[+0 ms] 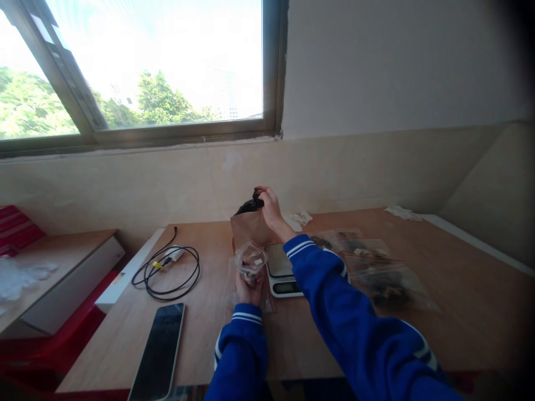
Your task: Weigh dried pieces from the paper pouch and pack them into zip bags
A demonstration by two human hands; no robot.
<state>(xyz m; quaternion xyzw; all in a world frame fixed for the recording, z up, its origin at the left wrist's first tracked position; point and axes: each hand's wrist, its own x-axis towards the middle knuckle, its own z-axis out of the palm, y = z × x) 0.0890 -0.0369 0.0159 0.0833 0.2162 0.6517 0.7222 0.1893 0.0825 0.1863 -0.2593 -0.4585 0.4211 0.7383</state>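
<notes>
My left hand (248, 292) is closed around a clear plastic cup (249, 256) with small brownish pieces inside. Beneath that hand lies a clear plastic bag with a red edge (270, 303). Behind the cup stands a brown paper bag (248, 227), its top showing black plastic (247, 208). My right hand (270, 206) pinches a bunched black piece at the paper bag's top right; whether it belongs to the bag's lining I cannot tell. A white kitchen scale (276, 288) sits to the right of the cup, partly covered by my right sleeve.
Several clear zip bags with dark contents (388, 289) lie right of the scale. A phone (161, 348) and a coiled black cable (146, 284) with a white adapter (174, 254) are on the left. Crumpled white material (301, 217) lies by the wall. A red stool (62, 351) stands between the tables.
</notes>
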